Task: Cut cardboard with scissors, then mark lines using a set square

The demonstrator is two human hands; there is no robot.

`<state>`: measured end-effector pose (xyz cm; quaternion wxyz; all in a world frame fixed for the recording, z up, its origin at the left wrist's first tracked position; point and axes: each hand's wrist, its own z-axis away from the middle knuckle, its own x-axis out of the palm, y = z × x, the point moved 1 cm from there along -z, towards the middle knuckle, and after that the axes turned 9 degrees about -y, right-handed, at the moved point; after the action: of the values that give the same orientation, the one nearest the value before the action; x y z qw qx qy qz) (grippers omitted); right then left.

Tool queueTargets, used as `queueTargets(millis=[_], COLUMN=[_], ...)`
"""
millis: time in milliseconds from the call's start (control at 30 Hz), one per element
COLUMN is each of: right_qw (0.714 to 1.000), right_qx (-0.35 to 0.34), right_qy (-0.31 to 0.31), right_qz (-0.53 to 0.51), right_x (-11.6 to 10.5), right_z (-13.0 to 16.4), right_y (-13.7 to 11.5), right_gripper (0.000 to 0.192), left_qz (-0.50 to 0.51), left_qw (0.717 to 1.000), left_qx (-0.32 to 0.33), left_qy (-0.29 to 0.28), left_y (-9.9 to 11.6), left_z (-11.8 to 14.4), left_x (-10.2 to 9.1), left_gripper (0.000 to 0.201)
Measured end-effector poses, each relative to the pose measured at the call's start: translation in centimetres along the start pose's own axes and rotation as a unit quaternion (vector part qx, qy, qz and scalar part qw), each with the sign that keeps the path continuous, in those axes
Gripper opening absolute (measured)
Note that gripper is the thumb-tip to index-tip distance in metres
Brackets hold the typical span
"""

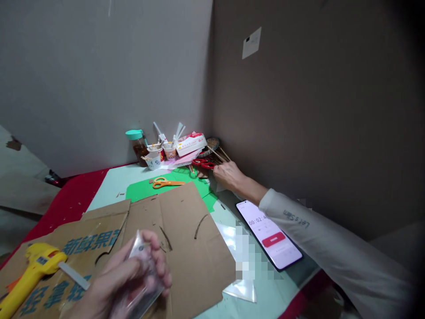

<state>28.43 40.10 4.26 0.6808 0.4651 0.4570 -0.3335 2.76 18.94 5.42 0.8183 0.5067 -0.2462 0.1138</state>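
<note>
Red-handled scissors (203, 163) lie at the far end of the bench (109, 181), beside thin wooden sticks (219, 154), and are touched by the right hand (228, 175), whose fingers are curled over them; whether they are gripped cannot be told. A small clear plastic bag (143, 270) is clasped in the left hand (128, 279) near the viewer, above a flattened brown cardboard sheet (186, 239). A yellow glue gun (31, 270) lies at the near left, and a white-screened phone (269, 235) under the right sleeve.

The left hand (133, 277) curled closed low and near; the right hand (229, 176) reached far forward, arm outstretched
</note>
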Motion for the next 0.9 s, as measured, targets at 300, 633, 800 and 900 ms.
queueTargets(millis=[300, 633, 800, 900], right_qw=[0.999, 0.998, 0.997, 0.997], right_qx=[0.009, -0.014, 0.011, 0.026], right_qy=[0.031, 0.059, 0.046, 0.027], right_qz=[-0.009, -0.032, -0.056, -0.074], right_x=[-3.0, -0.7, 0.8, 1.2], right_z=[4.1, 8.3, 8.9, 9.0], right_y=[1.2, -0.9, -1.5, -1.2], right_gripper=[0.036, 0.033, 0.033, 0.032], left_qz=[-0.067, -0.036, -0.055, -0.072], left_qw=[0.998, 0.999, 0.998, 0.997], left_qx=[-0.012, -0.008, -0.016, -0.017], left_qy=[0.006, 0.038, 0.038, 0.036], left_y=[0.3, -0.7, -1.7, -2.2], left_z=[-11.7, -20.4, -22.4, -23.2], left_x=[9.4, 11.8, 12.4, 12.6], left_gripper=[0.011, 0.034, 0.037, 0.037])
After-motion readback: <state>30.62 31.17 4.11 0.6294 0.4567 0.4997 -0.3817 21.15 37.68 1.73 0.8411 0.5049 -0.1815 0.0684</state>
